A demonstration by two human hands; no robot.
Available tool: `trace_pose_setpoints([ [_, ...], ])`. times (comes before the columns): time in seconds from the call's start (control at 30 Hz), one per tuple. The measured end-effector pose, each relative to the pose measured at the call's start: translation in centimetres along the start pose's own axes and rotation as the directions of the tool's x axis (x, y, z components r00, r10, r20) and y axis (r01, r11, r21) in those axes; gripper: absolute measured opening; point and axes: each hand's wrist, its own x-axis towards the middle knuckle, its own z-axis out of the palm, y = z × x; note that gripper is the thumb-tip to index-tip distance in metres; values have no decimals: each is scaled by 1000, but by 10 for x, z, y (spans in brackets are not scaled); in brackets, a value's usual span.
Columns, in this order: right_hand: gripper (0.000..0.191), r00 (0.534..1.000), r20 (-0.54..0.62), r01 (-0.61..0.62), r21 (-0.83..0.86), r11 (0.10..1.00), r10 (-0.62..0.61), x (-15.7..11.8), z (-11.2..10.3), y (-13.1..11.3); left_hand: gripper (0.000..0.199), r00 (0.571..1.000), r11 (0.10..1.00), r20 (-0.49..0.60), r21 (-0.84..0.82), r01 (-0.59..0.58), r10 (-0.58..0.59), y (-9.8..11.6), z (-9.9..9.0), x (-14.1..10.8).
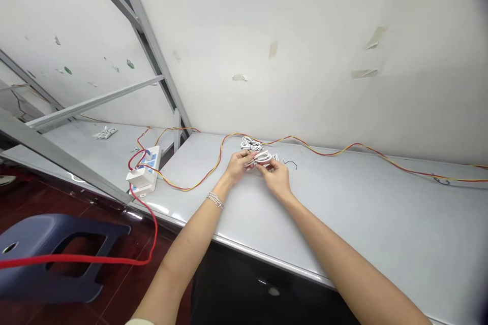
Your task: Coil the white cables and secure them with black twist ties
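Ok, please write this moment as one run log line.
left hand: grips white cable bundle; right hand: pinches same bundle; beyond: second bundle on grey table; near right hand: black strand

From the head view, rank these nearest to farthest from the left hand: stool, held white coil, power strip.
From the left hand:
1. Held white coil: in its fingers, toward the right hand.
2. Power strip: off to the left, at table height.
3. Stool: farthest left, down on the floor.
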Motion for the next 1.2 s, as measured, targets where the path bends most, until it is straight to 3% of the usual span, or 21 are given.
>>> trace_pose_setpoints([
  [0.17,23,1000,20,-3,0,1000,3,3,-2,3,31,997,994,52,-83,66,-62,1,-2,-1],
  [0.43,25,993,116,-26,79,997,17,8,-5,7,35,986,997,149,-20,78,-74,3,-4,-2],
  [0.57,18,983,142,124,-50,991,-115,13,-16,7,38,967,994,240,83,66,-85,9,-7,-6],
  [0.73,15,936,262,298,-233,926,-235,18,-27,6,35,926,972,341,218,86,-159,15,-15,-9],
  [0.97,14,891,314,413,-260,873,-328,15,-28,3,39,949,971,251,191,146,-192,16,-17,-8],
  [1.2,21,900,294,361,-89,928,-322,13,-22,8,37,957,979,225,134,156,-183,15,-14,-8],
])
